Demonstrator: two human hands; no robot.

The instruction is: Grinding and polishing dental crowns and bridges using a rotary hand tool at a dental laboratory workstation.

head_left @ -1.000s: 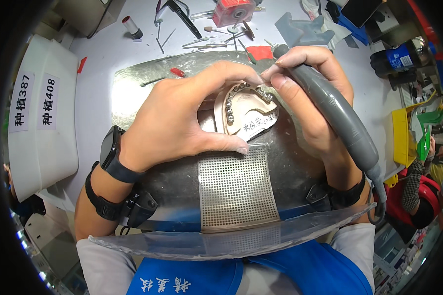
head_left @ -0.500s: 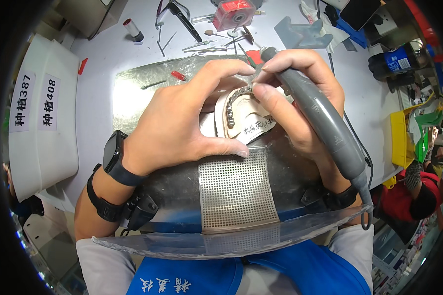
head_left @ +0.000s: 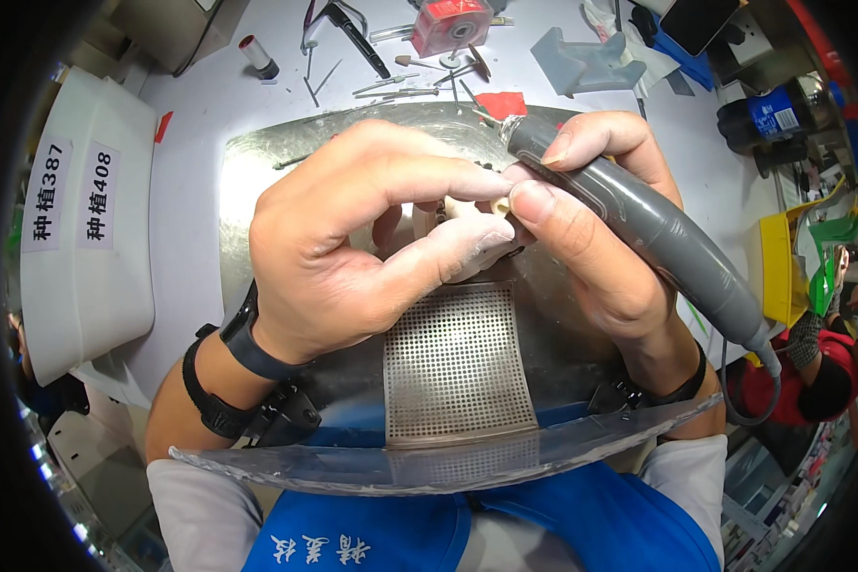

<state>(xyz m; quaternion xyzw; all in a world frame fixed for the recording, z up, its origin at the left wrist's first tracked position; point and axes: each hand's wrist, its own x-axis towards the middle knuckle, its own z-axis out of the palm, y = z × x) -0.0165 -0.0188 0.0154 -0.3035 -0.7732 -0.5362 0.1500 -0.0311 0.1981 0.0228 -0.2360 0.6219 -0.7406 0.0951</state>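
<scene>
My right hand (head_left: 605, 224) is wrapped round a thick grey rotary handpiece (head_left: 653, 229), its tip pointing away to the upper left. The right thumb and fingertips also meet a small off-white piece (head_left: 501, 204), perhaps a dental crown. From the other side my left hand (head_left: 381, 224) closes thumb and forefinger around that piece; its exact shape is mostly hidden. Below and behind the left fingers lies a pale plaster dental model (head_left: 459, 212), largely covered by the hand. Only a bit of its dark metal tooth bar shows.
Under my hands is a metal work plate (head_left: 248, 181) with a perforated panel (head_left: 458, 362) and a clear shield (head_left: 448, 467) nearest me. Burs (head_left: 391, 92), a pen (head_left: 357, 38) and a red clear box (head_left: 453, 27) lie beyond. A white bin (head_left: 91, 229) stands left, a bottle (head_left: 767, 116) right.
My left hand has lifted off the dental model and its fingertips have come to my right fingertips at the small piece. The handpiece has shifted down and right.
</scene>
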